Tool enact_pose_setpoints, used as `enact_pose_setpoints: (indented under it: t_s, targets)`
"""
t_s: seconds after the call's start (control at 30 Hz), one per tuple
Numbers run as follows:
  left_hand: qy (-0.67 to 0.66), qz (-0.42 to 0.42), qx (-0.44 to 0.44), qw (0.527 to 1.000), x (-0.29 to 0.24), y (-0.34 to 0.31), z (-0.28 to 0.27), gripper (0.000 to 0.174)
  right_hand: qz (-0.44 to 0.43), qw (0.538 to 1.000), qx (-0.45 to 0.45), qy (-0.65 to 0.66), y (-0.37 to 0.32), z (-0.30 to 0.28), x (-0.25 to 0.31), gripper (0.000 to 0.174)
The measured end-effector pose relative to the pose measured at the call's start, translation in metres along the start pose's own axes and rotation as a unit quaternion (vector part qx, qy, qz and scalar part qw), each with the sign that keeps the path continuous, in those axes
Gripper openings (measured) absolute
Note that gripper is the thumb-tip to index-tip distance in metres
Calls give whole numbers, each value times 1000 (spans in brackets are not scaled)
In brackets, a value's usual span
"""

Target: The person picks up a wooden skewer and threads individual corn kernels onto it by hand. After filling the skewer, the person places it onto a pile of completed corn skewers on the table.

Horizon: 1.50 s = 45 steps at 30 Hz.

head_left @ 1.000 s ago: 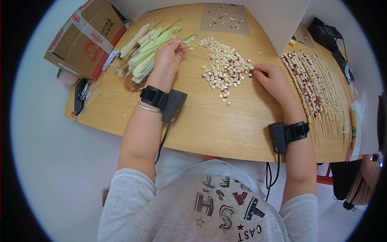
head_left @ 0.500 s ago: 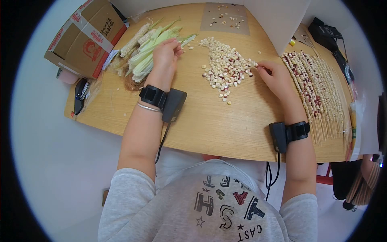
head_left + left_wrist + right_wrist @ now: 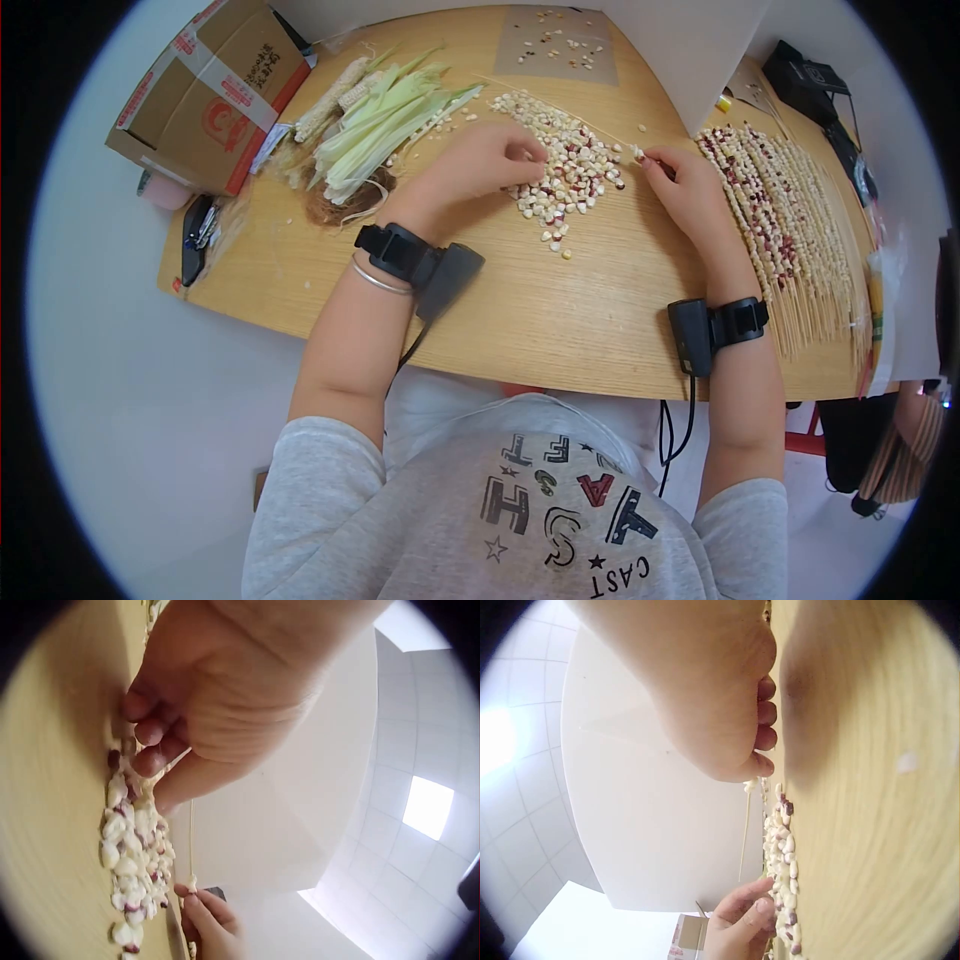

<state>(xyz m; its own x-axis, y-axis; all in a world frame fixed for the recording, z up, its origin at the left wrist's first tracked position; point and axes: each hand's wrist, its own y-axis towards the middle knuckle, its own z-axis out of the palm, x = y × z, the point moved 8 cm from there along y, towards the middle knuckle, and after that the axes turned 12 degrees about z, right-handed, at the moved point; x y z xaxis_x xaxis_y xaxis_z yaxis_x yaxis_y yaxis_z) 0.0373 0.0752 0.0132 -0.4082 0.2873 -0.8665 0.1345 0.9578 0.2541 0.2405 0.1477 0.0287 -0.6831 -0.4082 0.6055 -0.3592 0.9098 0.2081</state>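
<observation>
Over the left part of a loose heap of white and dark red corn kernels (image 3: 575,180) is the left hand (image 3: 480,165). Its bent fingers and thumb touch kernels in the left wrist view (image 3: 131,862), with a gap between them; whether one kernel is held cannot be told. The right hand (image 3: 690,190) pinches a thin wooden skewer (image 3: 745,825) at the heap's right side, where a few white kernels are threaded near the fingertips. The skewer's bare length points up and left, above the heap. The right hand's other fingers are curled in the right wrist view (image 3: 705,690).
Corn husks (image 3: 390,130) and cobs lie at the left, beside a cardboard box (image 3: 215,110) and a black stapler-like item (image 3: 197,240). Kernel-filled skewers (image 3: 780,210) lie in rows at the right. A mat (image 3: 555,62) with scattered kernels is at the back, near a white panel (image 3: 690,50).
The left hand has let go of the skewer's far end and moved right and down from the husks to the kernels. The right hand still pinches the skewer, almost in place.
</observation>
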Motion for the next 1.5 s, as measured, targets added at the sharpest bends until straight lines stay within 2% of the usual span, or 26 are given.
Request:
enact_pose_setpoints:
  t_s: [0.17,0.4,0.5,0.57,0.6,0.67,0.7,0.77,0.8,0.87,1.07,1.5]
  targets:
    - [70,21,47,996,-1,3,10,14,2,1000,10,2,0,2,0,24]
    - [65,6,9,998,1,4,3,11,0,1000,18,7,1,4,-1,24]
    - [80,34,-42,995,4,6,-8,10,1,1000,19,7,1,4,-1,24]
    - [12,-8,-130,991,12,2,-23,11,1,1000,18,5,1,4,-1,25]
    - [13,-7,-129,991,12,3,-24,11,-2,1000,17,9,1,4,-1,25]
    - [-52,-68,-231,969,23,-4,-41,16,-6,1000,15,13,1,4,-1,25]
    - [-52,-68,-230,969,27,-3,-45,16,-3,1000,17,12,0,3,0,25]
    - [-226,-94,-308,919,48,-8,-53,19,0,1000,19,11,0,3,0,25]
    - [-226,-94,-307,920,52,-8,-56,19,-1,1000,23,14,0,4,1,24]
    - [-286,-104,-363,881,63,-14,-63,21,-2,999,27,17,0,4,1,24]
    - [-318,-104,-407,850,70,-19,-73,22,-15,997,67,19,-3,9,6,24]
    - [-310,-95,-421,847,70,-22,-82,23,-19,997,72,25,-4,10,8,27]
